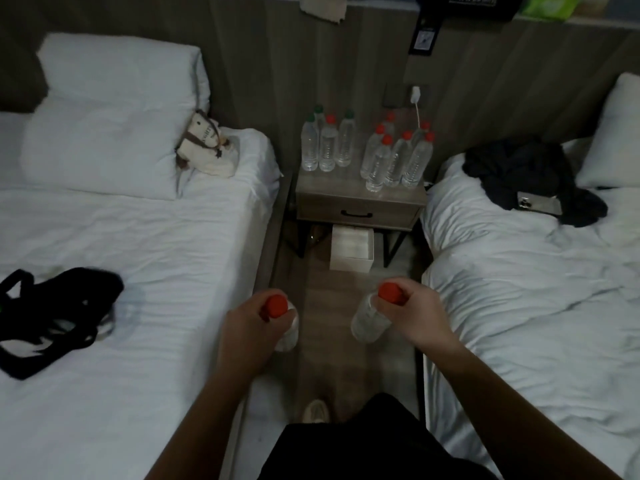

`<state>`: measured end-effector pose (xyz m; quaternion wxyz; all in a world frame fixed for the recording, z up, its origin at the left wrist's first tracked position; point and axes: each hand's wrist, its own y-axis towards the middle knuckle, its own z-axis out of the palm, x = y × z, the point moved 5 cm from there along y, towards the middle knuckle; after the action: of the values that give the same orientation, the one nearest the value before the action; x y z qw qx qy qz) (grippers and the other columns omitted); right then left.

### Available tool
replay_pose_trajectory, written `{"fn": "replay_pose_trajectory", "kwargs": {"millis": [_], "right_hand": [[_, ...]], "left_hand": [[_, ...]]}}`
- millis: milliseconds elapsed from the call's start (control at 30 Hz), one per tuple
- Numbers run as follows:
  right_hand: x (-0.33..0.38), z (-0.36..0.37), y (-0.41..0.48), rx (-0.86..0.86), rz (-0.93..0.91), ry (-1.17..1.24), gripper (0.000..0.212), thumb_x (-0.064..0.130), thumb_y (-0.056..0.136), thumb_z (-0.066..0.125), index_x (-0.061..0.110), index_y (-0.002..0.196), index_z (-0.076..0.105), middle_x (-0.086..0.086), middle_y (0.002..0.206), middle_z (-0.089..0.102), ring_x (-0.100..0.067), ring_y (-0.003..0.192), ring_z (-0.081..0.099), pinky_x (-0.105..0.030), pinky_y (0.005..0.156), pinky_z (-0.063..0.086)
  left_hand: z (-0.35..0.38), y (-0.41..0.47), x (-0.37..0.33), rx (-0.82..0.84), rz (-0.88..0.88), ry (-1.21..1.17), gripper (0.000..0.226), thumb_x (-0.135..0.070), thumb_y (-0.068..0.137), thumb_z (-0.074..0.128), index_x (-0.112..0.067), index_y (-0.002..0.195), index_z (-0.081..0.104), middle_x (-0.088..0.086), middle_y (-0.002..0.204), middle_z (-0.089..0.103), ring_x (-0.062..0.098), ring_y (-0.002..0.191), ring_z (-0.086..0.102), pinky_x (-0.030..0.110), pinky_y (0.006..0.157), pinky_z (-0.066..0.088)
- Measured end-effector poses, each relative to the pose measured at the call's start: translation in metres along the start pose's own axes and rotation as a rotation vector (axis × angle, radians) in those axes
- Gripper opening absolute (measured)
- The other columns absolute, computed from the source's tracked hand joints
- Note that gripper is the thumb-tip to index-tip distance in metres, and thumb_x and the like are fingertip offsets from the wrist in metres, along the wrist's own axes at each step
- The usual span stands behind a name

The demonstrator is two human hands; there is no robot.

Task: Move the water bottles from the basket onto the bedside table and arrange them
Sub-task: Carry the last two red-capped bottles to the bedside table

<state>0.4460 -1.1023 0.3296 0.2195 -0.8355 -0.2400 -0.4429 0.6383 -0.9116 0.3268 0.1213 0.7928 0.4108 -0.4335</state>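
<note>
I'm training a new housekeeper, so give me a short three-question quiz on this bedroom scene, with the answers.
1. True or false: the left hand grips a red-capped bottle, and the right hand grips a second bottle, also red-capped.
2. On the bedside table, the green-capped bottles stand in: A) the left group; B) the right group; C) both groups.
3. What sits under the table?
Key: 1 true; 2 A; 3 a white box.
</note>
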Motion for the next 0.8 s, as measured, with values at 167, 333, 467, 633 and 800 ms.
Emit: {"fn": "replay_pose_trajectory", "kwargs": {"millis": [167, 333, 467, 633, 800], "right_hand": [[-0.015, -0.006, 0.048, -0.019, 0.043, -0.036, 0.018, 0.021, 0.073, 0.079, 0.024, 0.088, 0.069, 0.004, 0.083, 0.069, -0.008, 0.079, 0.066, -0.023, 0.072, 0.052], [-0.025, -0.009, 0.117, 0.038, 0.053, -0.051, 0.014, 0.024, 0.076, 0.076, 0.025, 0.087, 0.067, 0.007, 0.081, 0.067, -0.005, 0.077, 0.064, -0.016, 0.068, 0.047], [-0.02, -0.02, 0.181, 0.089, 0.02, -0.007, 0.015, 0.025, 0.076, 0.076, 0.031, 0.084, 0.065, 0.011, 0.081, 0.066, 0.003, 0.073, 0.062, -0.007, 0.059, 0.045], [-0.008, -0.049, 0.261, 0.135, -0.03, -0.014, 0.015, 0.028, 0.075, 0.077, 0.033, 0.085, 0.067, 0.015, 0.081, 0.068, 0.007, 0.075, 0.063, -0.011, 0.066, 0.045], [-0.001, -0.071, 0.329, 0.194, -0.094, -0.088, 0.017, 0.029, 0.076, 0.076, 0.028, 0.091, 0.068, 0.016, 0.081, 0.066, 0.007, 0.076, 0.061, -0.008, 0.069, 0.045]], "left_hand": [[0.018, 0.046, -0.02, 0.033, 0.003, 0.007, 0.025, -0.029, 0.073, 0.078, -0.034, 0.094, 0.065, -0.008, 0.087, 0.069, 0.011, 0.083, 0.065, 0.034, 0.079, 0.056], [0.039, 0.105, -0.037, 0.008, -0.049, 0.017, 0.031, -0.031, 0.072, 0.078, -0.03, 0.1, 0.067, -0.006, 0.093, 0.069, 0.012, 0.087, 0.064, 0.035, 0.084, 0.054], [0.058, 0.157, -0.063, -0.014, -0.051, 0.059, 0.034, -0.028, 0.071, 0.08, -0.024, 0.102, 0.069, 0.0, 0.093, 0.071, 0.018, 0.087, 0.065, 0.034, 0.082, 0.054], [0.075, 0.217, -0.105, -0.099, 0.057, 0.117, 0.035, -0.019, 0.068, 0.083, -0.015, 0.1, 0.071, 0.004, 0.087, 0.072, 0.018, 0.078, 0.067, 0.027, 0.075, 0.053], [0.098, 0.268, -0.134, -0.108, -0.077, 0.082, 0.034, -0.028, 0.072, 0.079, -0.023, 0.104, 0.068, -0.004, 0.093, 0.069, 0.013, 0.086, 0.062, 0.027, 0.083, 0.047]]}}
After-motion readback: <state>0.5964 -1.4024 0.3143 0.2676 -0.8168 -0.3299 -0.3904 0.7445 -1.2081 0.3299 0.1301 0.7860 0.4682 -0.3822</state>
